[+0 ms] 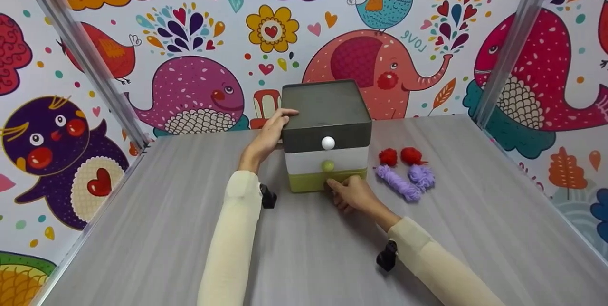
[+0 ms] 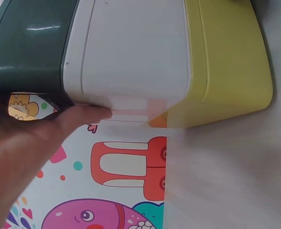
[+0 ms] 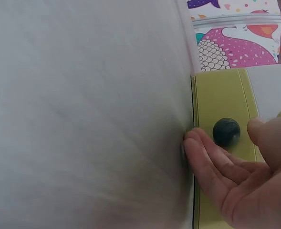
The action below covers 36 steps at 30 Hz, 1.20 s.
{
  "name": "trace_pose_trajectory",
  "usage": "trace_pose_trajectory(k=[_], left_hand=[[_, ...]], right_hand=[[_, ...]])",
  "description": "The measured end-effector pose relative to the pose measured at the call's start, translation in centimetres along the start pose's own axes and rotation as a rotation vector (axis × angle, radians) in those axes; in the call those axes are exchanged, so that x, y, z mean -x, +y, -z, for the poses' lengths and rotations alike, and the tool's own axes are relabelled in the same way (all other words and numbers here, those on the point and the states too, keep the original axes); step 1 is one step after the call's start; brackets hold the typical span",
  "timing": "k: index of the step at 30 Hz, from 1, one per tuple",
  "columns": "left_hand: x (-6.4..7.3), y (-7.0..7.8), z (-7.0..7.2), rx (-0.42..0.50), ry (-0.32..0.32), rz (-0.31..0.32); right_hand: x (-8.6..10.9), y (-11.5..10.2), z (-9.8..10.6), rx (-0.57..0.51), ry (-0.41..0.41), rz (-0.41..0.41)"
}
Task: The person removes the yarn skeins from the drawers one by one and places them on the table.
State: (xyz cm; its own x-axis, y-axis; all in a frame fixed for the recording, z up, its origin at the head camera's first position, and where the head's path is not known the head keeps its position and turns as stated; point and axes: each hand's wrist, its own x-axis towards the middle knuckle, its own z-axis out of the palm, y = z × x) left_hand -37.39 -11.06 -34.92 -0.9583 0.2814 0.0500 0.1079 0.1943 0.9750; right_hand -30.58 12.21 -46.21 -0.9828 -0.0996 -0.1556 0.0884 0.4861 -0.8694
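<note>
A three-tier drawer box (image 1: 327,104) stands upright, with a dark green tier on top, a white one between and a yellow-green one below. My left hand (image 1: 267,135) rests on its upper left side, fingers over the top edge. In the left wrist view its thumb (image 2: 85,114) lies along the white tier's edge. My right hand (image 1: 354,193) is in front of the bottom drawer (image 3: 221,95). The right wrist view shows a dark round knob (image 3: 226,132) between its thumb and fingers, with a gap on the thumb side.
Right of the box lie two red yarn balls (image 1: 388,157) and purple yarn bundles (image 1: 398,183). The white knob (image 1: 327,143) and green knob (image 1: 328,166) mark the upper drawers. A patterned wall (image 1: 275,73) stands behind the grey table (image 1: 190,192).
</note>
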Motion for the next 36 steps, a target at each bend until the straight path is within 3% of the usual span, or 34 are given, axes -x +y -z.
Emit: trace_pose_trajectory(k=[6, 17, 28, 36], left_hand=[[0.14, 0.05, -0.04, -0.009, 0.011, -0.004], [0.05, -0.04, -0.02, -0.004, 0.013, 0.001], [0.07, -0.11, -0.1, -0.028, -0.002, -0.009], [0.05, -0.01, 0.05, -0.013, 0.0, -0.006]], right_hand=[[-0.69, -0.12, -0.02, -0.088, -0.082, -0.081], [-0.96, 0.07, -0.1, -0.251, -0.183, -0.139], [-0.89, -0.23, -0.47, -0.36, -0.175, -0.196], [-0.17, -0.28, -0.43, -0.376, -0.195, -0.217]])
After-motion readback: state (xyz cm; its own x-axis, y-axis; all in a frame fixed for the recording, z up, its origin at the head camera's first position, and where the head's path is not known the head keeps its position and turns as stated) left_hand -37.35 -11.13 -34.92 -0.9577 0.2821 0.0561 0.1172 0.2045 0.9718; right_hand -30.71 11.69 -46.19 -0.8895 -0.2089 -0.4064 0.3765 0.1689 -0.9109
